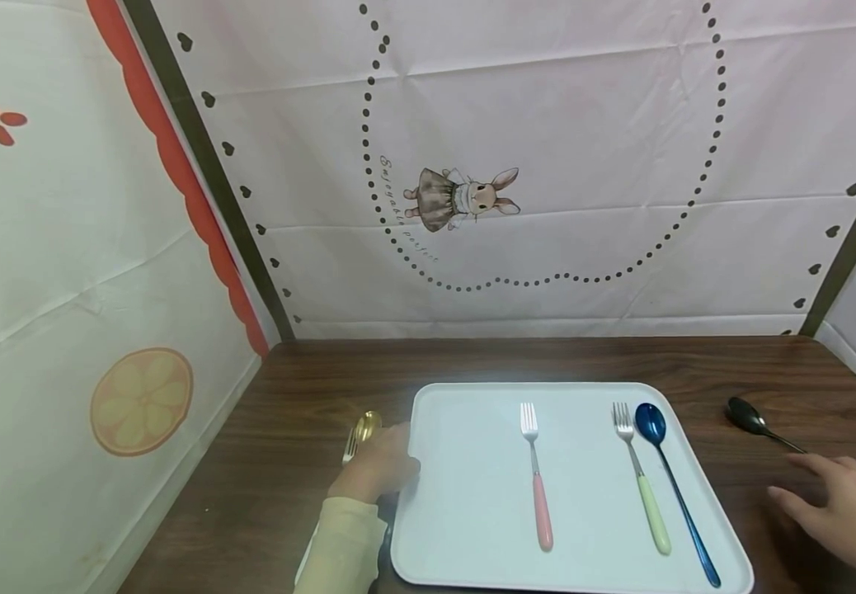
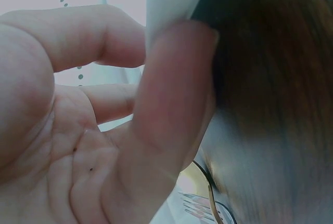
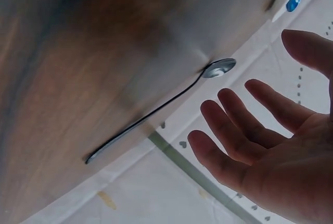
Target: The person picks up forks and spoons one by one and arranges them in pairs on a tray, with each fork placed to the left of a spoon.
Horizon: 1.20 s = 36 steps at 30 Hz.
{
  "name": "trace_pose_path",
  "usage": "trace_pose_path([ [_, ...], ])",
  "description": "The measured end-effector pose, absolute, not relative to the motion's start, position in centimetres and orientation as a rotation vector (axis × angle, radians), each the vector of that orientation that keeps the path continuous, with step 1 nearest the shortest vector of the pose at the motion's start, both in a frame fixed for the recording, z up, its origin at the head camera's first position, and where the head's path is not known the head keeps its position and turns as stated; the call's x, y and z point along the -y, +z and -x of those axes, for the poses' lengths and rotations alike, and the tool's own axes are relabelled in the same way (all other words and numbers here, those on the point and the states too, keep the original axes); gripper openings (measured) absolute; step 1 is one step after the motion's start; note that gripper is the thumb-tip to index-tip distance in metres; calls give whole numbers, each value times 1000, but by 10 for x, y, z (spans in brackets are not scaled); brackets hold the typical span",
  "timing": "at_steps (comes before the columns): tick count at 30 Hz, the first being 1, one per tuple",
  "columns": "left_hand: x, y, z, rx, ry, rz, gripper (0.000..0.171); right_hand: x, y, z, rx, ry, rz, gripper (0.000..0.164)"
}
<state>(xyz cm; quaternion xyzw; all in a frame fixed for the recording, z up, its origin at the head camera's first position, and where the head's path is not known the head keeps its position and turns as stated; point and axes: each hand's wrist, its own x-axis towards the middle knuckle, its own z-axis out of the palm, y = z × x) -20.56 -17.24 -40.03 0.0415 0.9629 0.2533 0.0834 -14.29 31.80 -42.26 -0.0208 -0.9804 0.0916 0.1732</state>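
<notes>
At the left rim of a white tray [image 1: 465, 470], my left hand [image 1: 378, 464] pinches the edge between thumb and fingers; the left wrist view shows the tray edge [image 2: 174, 0] between them. On the tray lie a pink-handled fork [image 1: 542, 511], a green-handled fork [image 1: 651, 511] and a blue spoon [image 1: 651, 423]. My right hand [image 1: 844, 505] hovers over the table right of the tray, fingers spread and holding nothing. Closest to it is a black spoon [image 1: 747, 415], lying on the table apart from the fingers; its full handle shows in the right wrist view.
Left of the tray, a gold spoon [image 1: 367, 425] and another fork [image 1: 350, 447] lie partly hidden behind the left hand and sleeve. A dark wood table [image 1: 309, 379] carries everything. Printed cloth walls [image 1: 584, 148] stand at the back and both sides.
</notes>
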Motion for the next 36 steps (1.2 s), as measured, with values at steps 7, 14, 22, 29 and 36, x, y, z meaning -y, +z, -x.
trace_pose_path([
  [7,173,-399,205,-2876,751,-129,42,-329,-430,145,2764,285,57,52],
  [14,173,-399,206,-2869,766,-117,42,-337,-432,146,2745,316,21,50],
  [22,174,-400,206,-2878,752,-122,42,-351,-443,149,2641,364,-42,44],
  [29,173,-400,207,-2875,761,-135,43,-357,-449,149,2682,361,-6,47],
  [36,173,-401,207,-2877,743,-113,43,-365,-453,152,2797,304,12,54],
])
